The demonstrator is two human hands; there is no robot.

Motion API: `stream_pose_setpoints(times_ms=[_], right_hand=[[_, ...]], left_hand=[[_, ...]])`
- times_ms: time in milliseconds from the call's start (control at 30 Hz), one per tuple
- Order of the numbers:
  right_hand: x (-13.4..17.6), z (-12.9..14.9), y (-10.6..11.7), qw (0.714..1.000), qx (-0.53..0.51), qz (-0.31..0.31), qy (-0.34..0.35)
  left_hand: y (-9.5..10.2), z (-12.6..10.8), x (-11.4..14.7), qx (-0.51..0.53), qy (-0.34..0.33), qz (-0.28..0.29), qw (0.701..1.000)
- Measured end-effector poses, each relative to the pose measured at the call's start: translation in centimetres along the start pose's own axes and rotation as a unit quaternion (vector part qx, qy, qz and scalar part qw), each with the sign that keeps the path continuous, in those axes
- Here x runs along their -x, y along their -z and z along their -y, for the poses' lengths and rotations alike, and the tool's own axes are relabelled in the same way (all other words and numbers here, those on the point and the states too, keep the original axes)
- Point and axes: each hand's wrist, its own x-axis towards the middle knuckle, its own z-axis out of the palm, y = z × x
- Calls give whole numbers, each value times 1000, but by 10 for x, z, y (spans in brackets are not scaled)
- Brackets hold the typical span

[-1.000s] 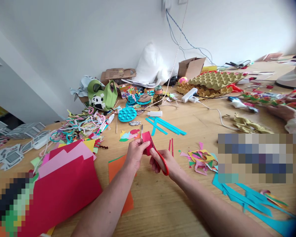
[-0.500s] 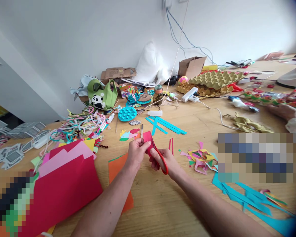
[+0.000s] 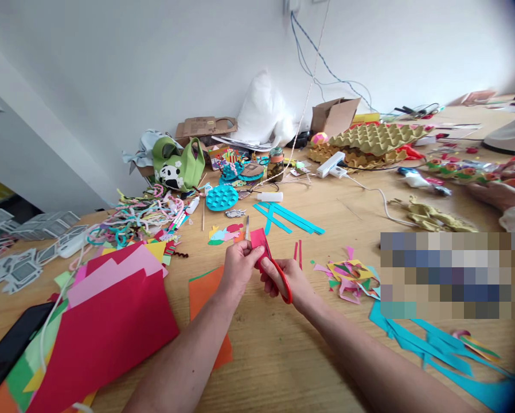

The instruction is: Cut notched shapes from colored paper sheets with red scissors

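My left hand pinches a small piece of red paper above the middle of the table. Red-handled scissors are gripped in my right hand, with their blades at the paper's right side. How far the blades are apart cannot be made out. Two thin red strips lie just beyond my right hand. Under my left forearm is a sheet of orange paper. Small fish-shaped paper cutouts lie past my left hand, near blue paper strips.
Red and pink sheets and a black phone lie at left. Behind them are tangled pipe cleaners and a green panda bag. Paper scraps and egg trays are at right, where another person's hand works.
My hands and the scissors stay almost in place, with only a very slight shift of the red paper. The phone at lower left now shows clearly.
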Motion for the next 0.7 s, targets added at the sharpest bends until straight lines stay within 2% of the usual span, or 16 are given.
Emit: stream_pose_setpoints(times_ms=[700], right_hand=[[-4, -10, -2, 1000, -8, 1, -3]], left_hand=[[0, 4, -2, 13, -4, 0, 1000]])
